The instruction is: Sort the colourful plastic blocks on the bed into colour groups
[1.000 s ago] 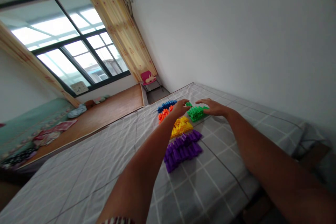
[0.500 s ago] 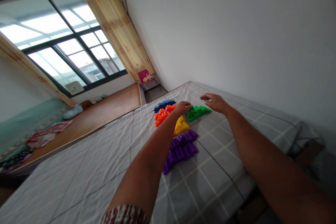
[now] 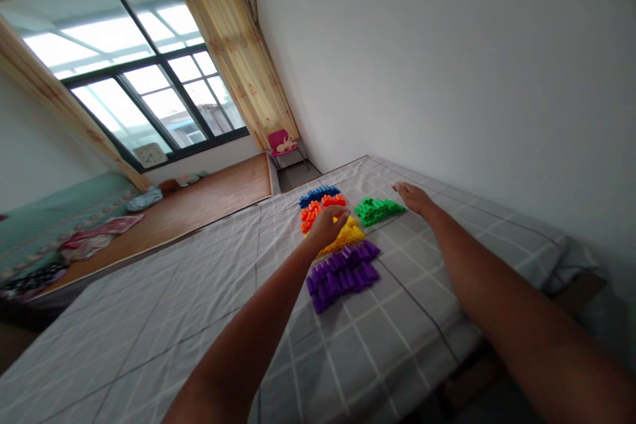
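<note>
Several piles of small coloured pieces lie on a grey checked cloth (image 3: 199, 298): blue (image 3: 318, 195), orange (image 3: 310, 216), yellow (image 3: 350, 232), green (image 3: 377, 210) and purple (image 3: 342, 275). My left hand (image 3: 331, 222) is over the orange and yellow piles, its fingers curved and apart, with nothing seen in them. To the right of the green pile, my right hand (image 3: 411, 196) hovers above the cloth with its fingers extended and nothing visible in it.
A white wall (image 3: 447, 66) runs along the far right side. Beyond the cloth are a pink chair (image 3: 281, 144), a wooden platform (image 3: 218, 195) with clothes on it, and a window with yellow curtains (image 3: 233, 46).
My left hand has drawn back from the green pile toward the orange and yellow ones. My right hand has shifted slightly right with its fingers straighter. The view has turned slightly.
</note>
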{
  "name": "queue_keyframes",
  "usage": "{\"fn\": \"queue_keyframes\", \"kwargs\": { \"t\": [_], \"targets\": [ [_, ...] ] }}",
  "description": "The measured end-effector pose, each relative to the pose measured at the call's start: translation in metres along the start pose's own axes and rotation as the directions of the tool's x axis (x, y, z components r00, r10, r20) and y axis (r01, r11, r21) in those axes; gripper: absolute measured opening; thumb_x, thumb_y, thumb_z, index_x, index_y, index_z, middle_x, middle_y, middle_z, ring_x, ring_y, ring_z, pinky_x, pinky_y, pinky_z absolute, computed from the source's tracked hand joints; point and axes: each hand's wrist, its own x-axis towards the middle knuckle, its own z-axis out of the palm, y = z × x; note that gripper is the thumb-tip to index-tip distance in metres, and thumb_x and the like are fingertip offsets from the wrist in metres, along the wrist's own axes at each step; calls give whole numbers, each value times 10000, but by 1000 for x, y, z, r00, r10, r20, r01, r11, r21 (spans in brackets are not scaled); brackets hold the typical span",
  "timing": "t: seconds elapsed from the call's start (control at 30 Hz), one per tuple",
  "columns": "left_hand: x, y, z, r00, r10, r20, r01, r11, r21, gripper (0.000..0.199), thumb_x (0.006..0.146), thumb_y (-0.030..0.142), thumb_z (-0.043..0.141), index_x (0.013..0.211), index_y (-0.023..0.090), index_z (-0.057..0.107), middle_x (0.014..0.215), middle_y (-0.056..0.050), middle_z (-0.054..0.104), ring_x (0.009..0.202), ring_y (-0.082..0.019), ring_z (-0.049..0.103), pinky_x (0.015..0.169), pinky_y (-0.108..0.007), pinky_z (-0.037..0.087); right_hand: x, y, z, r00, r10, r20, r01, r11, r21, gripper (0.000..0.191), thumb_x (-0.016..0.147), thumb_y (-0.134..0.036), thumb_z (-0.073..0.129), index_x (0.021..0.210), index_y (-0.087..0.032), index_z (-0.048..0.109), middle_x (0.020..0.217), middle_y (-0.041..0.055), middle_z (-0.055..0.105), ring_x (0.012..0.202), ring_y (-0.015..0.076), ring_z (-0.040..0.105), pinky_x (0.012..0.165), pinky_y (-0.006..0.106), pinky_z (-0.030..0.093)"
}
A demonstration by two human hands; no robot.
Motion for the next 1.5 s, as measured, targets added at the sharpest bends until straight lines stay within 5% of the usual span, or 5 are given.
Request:
{"fn": "queue_keyframes", "kwargs": {
  "t": [0.33,0.6,0.8,1.23,1.5],
  "targets": [
    [-100,28,-7,988,148,35,-151,985,79,272,931,325,480,1036,208,702,1103,-80,687,1046,-194,611,971,-366,474,-6,6,13,979,203,24,-204,972,114,532,963,-459,260,1090,-156,679,1219,133,657,1142,221,600,1018,364,413],
    [-97,30,-14,973,207,101,-218,969,112,290,947,323,450,1031,204,701,1088,-79,688,1042,-186,609,967,-348,470,22,-13,-5,909,387,153,-411,891,191,645,928,-593,243,1058,-146,690,1229,168,643,1066,266,627,821,385,504],
    [-84,50,-4,954,276,120,-291,947,136,261,941,306,464,1027,212,692,1134,-71,670,1076,-185,591,974,-335,453,43,-17,0,913,341,223,-373,919,123,714,885,-682,226,973,-163,707,1038,160,716,835,233,663,685,360,514],
    [-112,115,54,698,590,406,-713,626,317,236,955,284,444,1065,263,651,1266,-31,601,1207,-194,493,1048,-414,328,33,1,-1,899,341,275,-367,929,47,724,884,-685,250,1076,-132,676,1078,163,704,718,208,656,589,315,514],
    [-76,91,52,814,418,403,-574,685,449,208,935,307,464,1003,221,640,1079,-69,649,1071,-232,534,958,-467,365,29,-14,9,918,65,390,-32,995,-90,651,882,-681,323,1097,-212,719,1123,88,708,1087,288,629,1012,399,427]
  ]
}}
